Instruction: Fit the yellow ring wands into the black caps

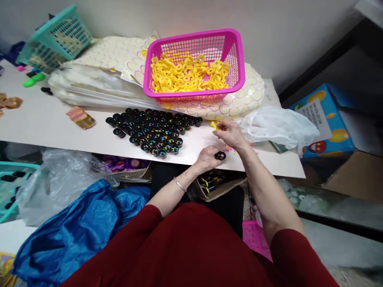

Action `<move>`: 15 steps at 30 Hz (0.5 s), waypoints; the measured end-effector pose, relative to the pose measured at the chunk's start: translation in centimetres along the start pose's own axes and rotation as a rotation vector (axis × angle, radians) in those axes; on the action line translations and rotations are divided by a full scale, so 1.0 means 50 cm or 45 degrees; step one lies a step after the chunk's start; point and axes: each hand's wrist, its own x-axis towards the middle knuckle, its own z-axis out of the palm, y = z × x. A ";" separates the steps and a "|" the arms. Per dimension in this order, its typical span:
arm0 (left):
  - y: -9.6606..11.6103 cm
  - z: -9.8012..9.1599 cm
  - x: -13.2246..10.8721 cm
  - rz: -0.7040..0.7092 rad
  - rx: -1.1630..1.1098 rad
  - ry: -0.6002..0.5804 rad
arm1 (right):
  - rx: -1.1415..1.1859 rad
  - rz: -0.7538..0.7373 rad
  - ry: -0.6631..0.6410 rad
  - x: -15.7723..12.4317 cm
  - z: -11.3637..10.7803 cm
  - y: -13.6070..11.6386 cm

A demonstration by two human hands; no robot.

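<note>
My left hand [208,158] is closed round a small black cup [220,156] at the near edge of the white table [44,119]. My right hand [230,133] hovers just behind it, fingers pinched on a yellow ring piece [214,125]. To the left stands a dense cluster of black cups [152,131] with coloured bits inside. Behind them a pink basket [236,52] holds a heap of yellow rings [188,73].
A teal basket [55,38] sits at the back left, sheets of round stickers [119,52] under the pink basket. A white plastic bag [278,125] lies right of my hands, a blue box [326,119] beyond. Below the table are a cardboard box [217,185] and blue bag [77,223].
</note>
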 end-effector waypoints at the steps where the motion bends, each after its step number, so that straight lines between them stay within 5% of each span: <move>1: 0.002 -0.002 0.001 0.004 0.006 -0.002 | 0.231 0.007 0.090 -0.024 -0.016 0.015; 6: 0.010 -0.009 0.005 -0.028 0.016 -0.048 | 0.799 -0.015 0.447 -0.149 -0.021 0.069; 15: 0.013 -0.013 0.007 -0.066 0.005 -0.058 | 0.741 -0.050 0.590 -0.218 0.091 0.097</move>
